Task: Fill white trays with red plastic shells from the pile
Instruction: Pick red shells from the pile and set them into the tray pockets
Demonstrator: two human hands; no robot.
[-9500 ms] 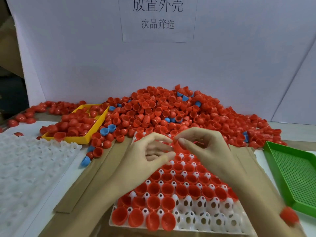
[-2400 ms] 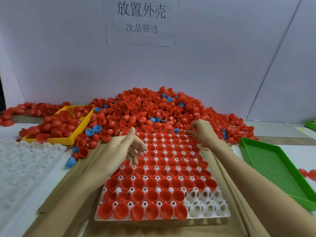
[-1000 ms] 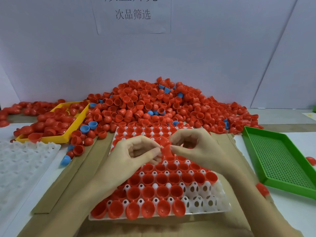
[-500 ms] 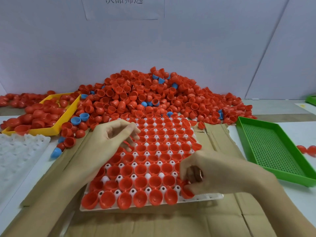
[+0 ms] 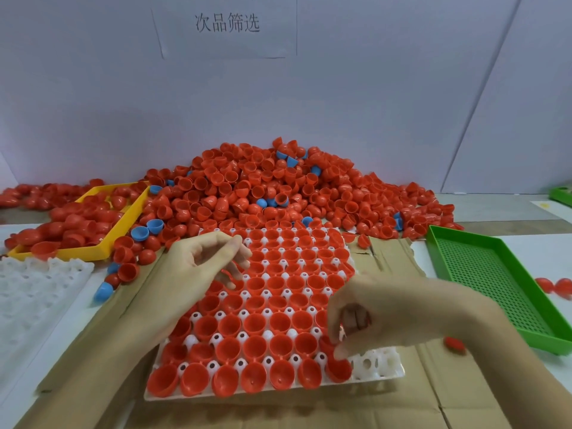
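The white tray (image 5: 379,363) lies on cardboard in front of me, nearly all its cups holding red shells. A few cups at its near right corner are bare. My right hand (image 5: 380,314) hovers over that corner, fingers curled round red shells, its thumb and fingertips on a red shell (image 5: 339,368) in the front row. My left hand (image 5: 201,264) rests over the tray's left side, fingers curled with a bit of red shell showing under them. The big pile of red shells (image 5: 263,190) rises behind the tray.
A yellow tray (image 5: 93,252) with red shells sits at the back left, and a bare white tray (image 5: 37,289) at the left. A green perforated tray (image 5: 483,274) stands on the right. Blue shells (image 5: 140,233) lie scattered among the red ones. A wall closes off the back.
A second ago both hands met over the tray's middle. My right hand has since dropped to the near right corner with a shell, and my left hand has drawn back to the left side.
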